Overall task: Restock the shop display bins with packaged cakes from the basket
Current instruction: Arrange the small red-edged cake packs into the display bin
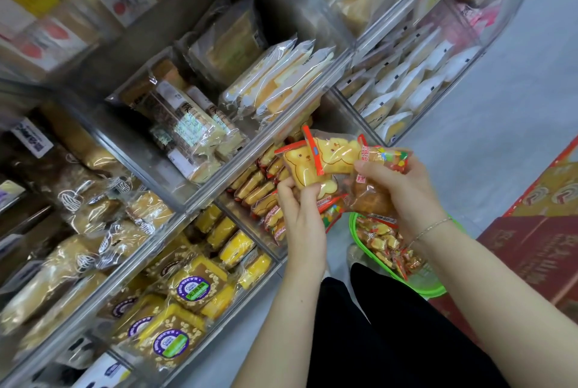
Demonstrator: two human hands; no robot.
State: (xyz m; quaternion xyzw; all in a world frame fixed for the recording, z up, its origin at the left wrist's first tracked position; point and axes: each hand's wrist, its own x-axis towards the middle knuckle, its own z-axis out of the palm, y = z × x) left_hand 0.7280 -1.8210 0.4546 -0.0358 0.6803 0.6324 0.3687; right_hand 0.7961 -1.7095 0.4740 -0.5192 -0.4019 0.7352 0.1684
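Note:
My left hand (pixel 301 215) grips bear-shaped packaged cakes (pixel 316 162) in clear wrappers with red ends. My right hand (pixel 397 190) holds more of these packets (pixel 373 190), bunched together right beside the left hand's ones. Both hands hover in front of a clear display bin (pixel 283 254) that holds a row of the same bear cakes (pixel 259 190) standing on edge. Below my right wrist, a green basket (pixel 438 290) on the floor contains several more packets (pixel 387 243).
Clear acrylic bins fill the shelves: round yellow cakes (pixel 231 240), purple-labelled square cakes (pixel 187 290), long white-wrapped cakes (pixel 278 81), white packets (pixel 403 84) at upper right. A red and gold carton (pixel 538 240) stands right of the basket. My dark-trousered legs (pixel 387 334) are below.

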